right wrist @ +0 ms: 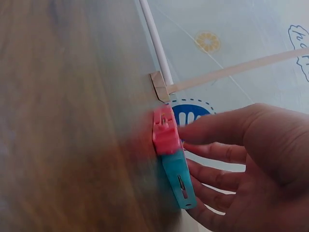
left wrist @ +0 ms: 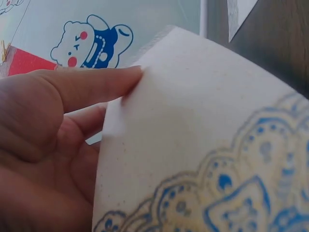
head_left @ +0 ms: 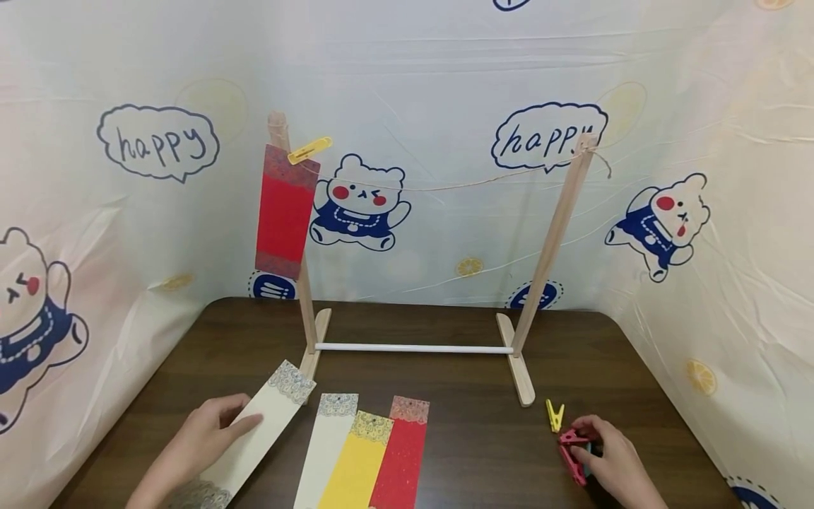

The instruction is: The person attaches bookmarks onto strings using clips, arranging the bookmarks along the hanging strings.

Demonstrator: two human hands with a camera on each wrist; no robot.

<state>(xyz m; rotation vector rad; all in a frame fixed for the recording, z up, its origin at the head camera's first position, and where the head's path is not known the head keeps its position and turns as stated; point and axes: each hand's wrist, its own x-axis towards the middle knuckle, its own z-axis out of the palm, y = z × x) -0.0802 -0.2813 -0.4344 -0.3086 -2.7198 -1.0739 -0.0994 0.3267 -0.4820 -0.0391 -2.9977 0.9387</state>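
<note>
My left hand [head_left: 206, 435] pinches a white paper bookmark strip [head_left: 270, 418] between thumb and fingers, tilted over the table's left side. Blue lace-like patterns mark its ends; one fills the lower part of the left wrist view, on the strip [left wrist: 193, 106]. At the right, my right hand [head_left: 613, 456] pinches a pink clothespin [head_left: 574, 437] between thumb and forefinger. Another pink clothespin [head_left: 572, 464] lies just below it, and a teal clothespin [right wrist: 178, 179] shows beside the fingers. A yellow clothespin [head_left: 555, 416] lies slightly farther back.
A wooden stand with a left post [head_left: 307, 304], a right post [head_left: 553, 247] and a white crossbar [head_left: 413, 348] carries a string [head_left: 439, 189]. From it hangs a red strip [head_left: 286, 219] under a yellow clothespin [head_left: 309, 150]. White [head_left: 331, 438], yellow [head_left: 356, 459] and red [head_left: 403, 452] strips lie in front.
</note>
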